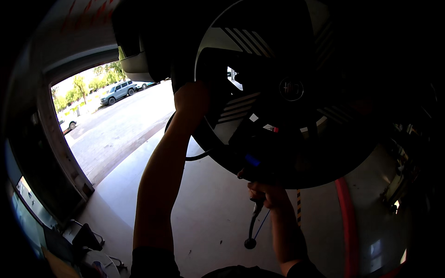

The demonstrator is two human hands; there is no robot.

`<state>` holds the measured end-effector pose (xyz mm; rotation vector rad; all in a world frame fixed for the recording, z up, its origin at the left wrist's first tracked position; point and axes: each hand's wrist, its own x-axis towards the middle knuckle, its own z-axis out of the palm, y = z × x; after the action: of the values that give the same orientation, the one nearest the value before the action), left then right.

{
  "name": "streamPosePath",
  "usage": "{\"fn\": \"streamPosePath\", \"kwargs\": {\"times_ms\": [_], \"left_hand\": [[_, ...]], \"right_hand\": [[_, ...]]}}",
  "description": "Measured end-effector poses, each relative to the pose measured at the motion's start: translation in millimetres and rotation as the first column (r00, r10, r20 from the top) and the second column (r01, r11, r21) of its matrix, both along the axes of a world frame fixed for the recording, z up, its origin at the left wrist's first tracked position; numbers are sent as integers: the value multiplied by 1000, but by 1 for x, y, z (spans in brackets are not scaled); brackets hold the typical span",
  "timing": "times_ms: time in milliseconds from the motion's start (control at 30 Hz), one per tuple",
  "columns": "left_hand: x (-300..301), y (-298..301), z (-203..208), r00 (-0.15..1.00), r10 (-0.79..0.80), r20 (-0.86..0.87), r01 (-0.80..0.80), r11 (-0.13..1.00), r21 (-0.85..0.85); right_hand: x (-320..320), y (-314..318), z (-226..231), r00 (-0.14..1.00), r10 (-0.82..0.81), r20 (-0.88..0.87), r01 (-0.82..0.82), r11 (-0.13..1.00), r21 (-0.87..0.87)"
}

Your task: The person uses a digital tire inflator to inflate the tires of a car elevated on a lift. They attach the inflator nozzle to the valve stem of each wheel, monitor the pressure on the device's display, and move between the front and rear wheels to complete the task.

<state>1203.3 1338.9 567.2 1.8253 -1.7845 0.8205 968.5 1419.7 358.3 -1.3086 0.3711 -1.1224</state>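
A large car wheel (225,41) with pale slotted trim hangs in front of me, mostly lost in shadow. Against the left side of its tyre lies my left hand (191,99); its fingers fade into the dark. Below the wheel's lower edge, my right hand (268,194) is closed around a dark handled tool (256,206). A bent dark stem runs down from it to a round end, beside a thin blue line. Just above that hand a small blue patch (252,160) shows; what it belongs to is too dark to tell. A thin dark hose-like curve (198,158) loops below my left hand.
Through an open doorway at left, a parked grey-blue off-road car (117,91) stands outside. A car mirror (136,67) juts out at upper left. A red floor stripe (345,217) runs at right, and a dark-seated metal-framed stool (86,237) stands at lower left.
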Motion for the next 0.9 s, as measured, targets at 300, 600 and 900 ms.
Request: {"fn": "streamPosePath", "kwargs": {"times_ms": [300,600,900], "left_hand": [[177,-19,-193,-762,-482,-432,-113,757,-644],[160,-38,-339,-874,-322,-364,-173,906,-387],[106,3,-200,-548,-380,-745,285,753,-594]], "right_hand": [[-13,3,-10,997,75,18,-75,997,7],[6,15,-35,988,-34,149,12,989,150],[-10,19,-34,976,3,219,-9,1000,28]]}}
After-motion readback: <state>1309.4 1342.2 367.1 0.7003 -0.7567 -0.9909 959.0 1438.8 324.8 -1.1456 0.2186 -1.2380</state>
